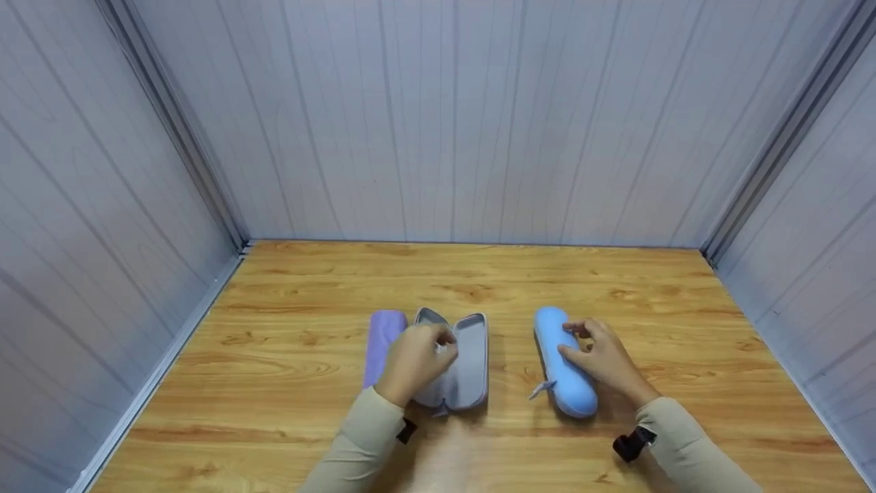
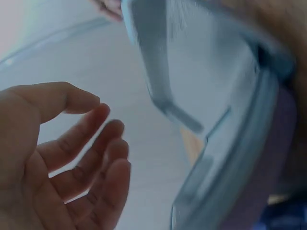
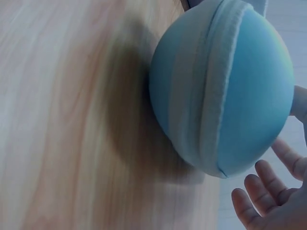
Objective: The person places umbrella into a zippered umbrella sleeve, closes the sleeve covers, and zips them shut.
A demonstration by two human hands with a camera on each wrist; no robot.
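Observation:
A grey zippered case [image 1: 471, 363] lies unfolded on the table, its pale inside facing up. My left hand [image 1: 419, 359] hovers over its left half and hides part of it. In the left wrist view the fingers [image 2: 112, 182] are loosely bent, the thumb tip close to the index fingertip, nothing between them. Further right lies a closed light-blue zippered case [image 1: 564, 363] with rounded ends and a pull tab at its lower left. My right hand [image 1: 606, 356] is at its right side, thumb and index finger over its top, the other fingers [image 3: 259, 194] spread loosely.
A purple case [image 1: 384, 342] lies directly left of the grey one, partly behind the left hand. The wooden table [image 1: 287, 397] is enclosed by pale panel walls [image 1: 438, 123] at the back and both sides. Each wrist wears a small black device [image 1: 633, 444].

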